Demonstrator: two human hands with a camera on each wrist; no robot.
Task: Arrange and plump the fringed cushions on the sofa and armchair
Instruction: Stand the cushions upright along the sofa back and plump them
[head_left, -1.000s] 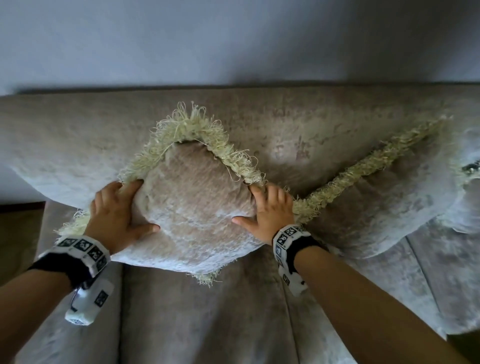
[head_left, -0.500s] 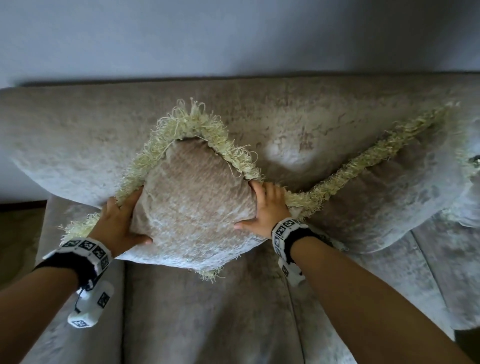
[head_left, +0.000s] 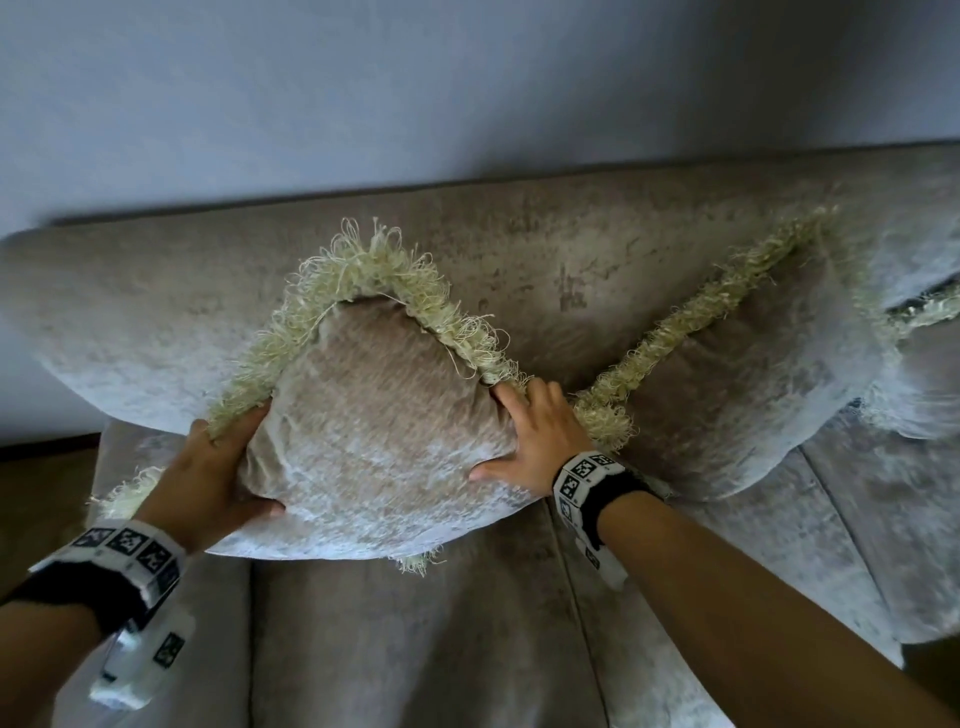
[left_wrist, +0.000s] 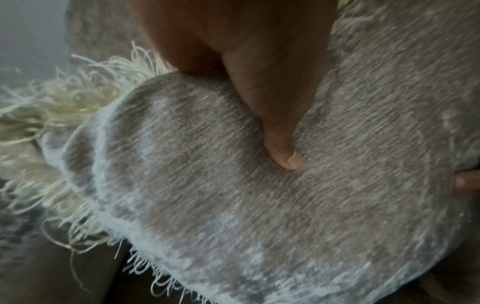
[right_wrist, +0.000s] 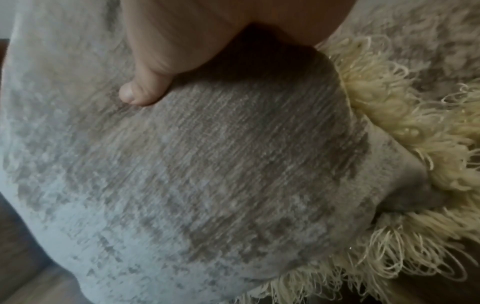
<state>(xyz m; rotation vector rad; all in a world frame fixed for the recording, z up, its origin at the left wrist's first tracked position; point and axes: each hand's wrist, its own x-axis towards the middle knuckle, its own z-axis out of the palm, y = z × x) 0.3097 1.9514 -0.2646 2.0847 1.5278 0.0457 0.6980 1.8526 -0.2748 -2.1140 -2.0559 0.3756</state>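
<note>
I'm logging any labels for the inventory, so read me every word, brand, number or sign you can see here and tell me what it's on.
No readable text anywhere.
Left wristband: black-and-white square marker patterns only, no letters or digits.
Right wristband: the same marker squares, no words.
Fringed cushion and sofa: no label, tag or brand in view.

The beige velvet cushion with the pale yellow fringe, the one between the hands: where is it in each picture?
Head: beige velvet cushion with pale yellow fringe sits centre, against the sofa back.
Left wrist: it fills the middle and right, fringe at left.
Right wrist: it fills the centre and left, fringe at right.
Shared landmark: the fringe; the thumbs pressing its face.
</note>
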